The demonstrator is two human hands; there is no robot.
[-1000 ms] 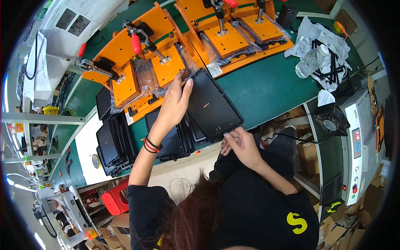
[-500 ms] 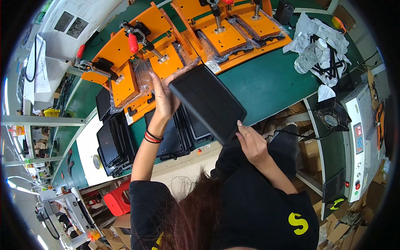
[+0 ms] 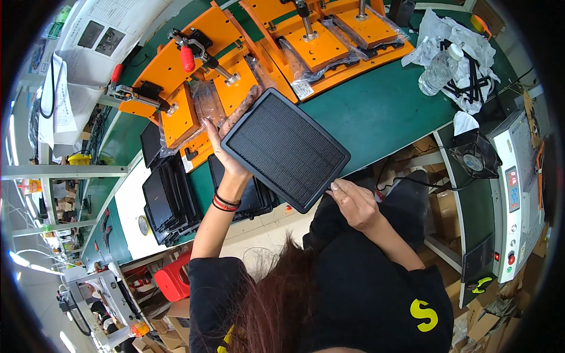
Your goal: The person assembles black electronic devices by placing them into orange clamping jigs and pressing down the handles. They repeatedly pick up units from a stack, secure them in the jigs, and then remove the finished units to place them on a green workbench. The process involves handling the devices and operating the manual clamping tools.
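Note:
Both my hands hold a black rectangular panel (image 3: 288,150) with a ribbed, mesh-like face and a raised rim, tilted above the near edge of the bench. My left hand (image 3: 232,156) supports its left side, the thumb by the rim and the fingers reaching along the far edge. At the lower right corner, my right hand (image 3: 356,205) pinches the rim between thumb and fingers. Left of the panel lie a stack of black frames (image 3: 168,197) and a second black stack (image 3: 250,197), partly covered by my left arm and the panel.
Beyond the panel stand an orange clamping fixture (image 3: 238,88) and another orange fixture (image 3: 321,56), with film-wrapped parts under their plates. On the right are a clear bottle (image 3: 441,70), crumpled white wrapping (image 3: 426,44), a small fan (image 3: 477,159) and a control box (image 3: 512,200). A red stool (image 3: 172,279) stands below.
The panel has turned in my hands, so its mesh face now shows fully instead of at a slant. My left hand has shifted slightly nearer; my right hand still grips the lower right corner.

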